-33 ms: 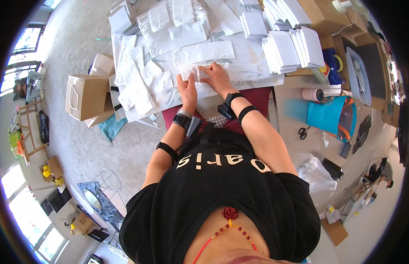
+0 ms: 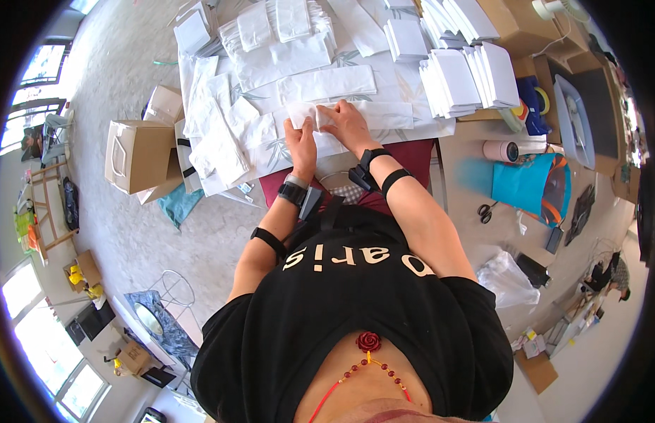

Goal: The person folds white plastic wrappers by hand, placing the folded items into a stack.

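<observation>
Both hands, left (image 2: 301,144) and right (image 2: 347,121), pinched a white sheet (image 2: 304,113), seemingly mid-fold; stacks (image 2: 468,74) sat at two o'clock.

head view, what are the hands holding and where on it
Both hands hold a small white folded paper piece: left hand at its left end, right hand at its right end.

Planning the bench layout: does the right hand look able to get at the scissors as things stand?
Probably yes: the right hand presses white paper, but the scissors lie uncovered on the tabletop on that side.
</observation>
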Available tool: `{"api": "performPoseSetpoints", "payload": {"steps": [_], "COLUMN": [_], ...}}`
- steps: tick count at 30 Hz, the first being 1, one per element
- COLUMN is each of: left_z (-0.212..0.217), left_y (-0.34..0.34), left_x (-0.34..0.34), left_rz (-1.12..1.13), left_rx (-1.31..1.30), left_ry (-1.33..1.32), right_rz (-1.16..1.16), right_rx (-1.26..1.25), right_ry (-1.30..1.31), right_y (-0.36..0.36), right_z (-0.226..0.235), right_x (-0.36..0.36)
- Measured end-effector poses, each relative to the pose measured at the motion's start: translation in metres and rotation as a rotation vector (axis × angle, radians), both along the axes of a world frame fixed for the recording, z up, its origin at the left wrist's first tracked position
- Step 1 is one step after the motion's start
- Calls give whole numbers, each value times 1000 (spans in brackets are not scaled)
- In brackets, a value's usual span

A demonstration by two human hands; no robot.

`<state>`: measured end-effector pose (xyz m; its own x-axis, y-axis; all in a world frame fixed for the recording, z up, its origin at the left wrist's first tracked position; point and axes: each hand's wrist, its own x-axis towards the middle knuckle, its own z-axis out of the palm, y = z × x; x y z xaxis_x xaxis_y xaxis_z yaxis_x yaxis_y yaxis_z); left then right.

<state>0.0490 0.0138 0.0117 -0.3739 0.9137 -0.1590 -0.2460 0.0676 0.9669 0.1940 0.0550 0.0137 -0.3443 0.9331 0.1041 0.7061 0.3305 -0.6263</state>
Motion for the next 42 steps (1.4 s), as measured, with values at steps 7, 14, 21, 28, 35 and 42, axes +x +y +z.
{"api": "performPoseSetpoints", "payload": {"steps": [7,14,21,28,35,42], "left_z": [-4,6,17,25,24,17], "left_y": [0,4,1,0,1,3], "left_x": [10,16,36,39,32,22], "left_rz": [-66,-87,-261,-334,-338,-263], "left_rx": [9,-38,40,-51,-25,-58], "left_ry": [42,366,594,652,584,416], "right_rz": [11,13,-164,-485,-493,-444], "right_rx": [35,-1,-207,-389,-144,-51], "right_ry": [-44,-32,417,520,278,220], "right_y": [0,2,-5,-9,-12,-12], "right_z": [-4,-9,-11,12,-2,-11], "right_x": [2,2,46,57,51,55]}}
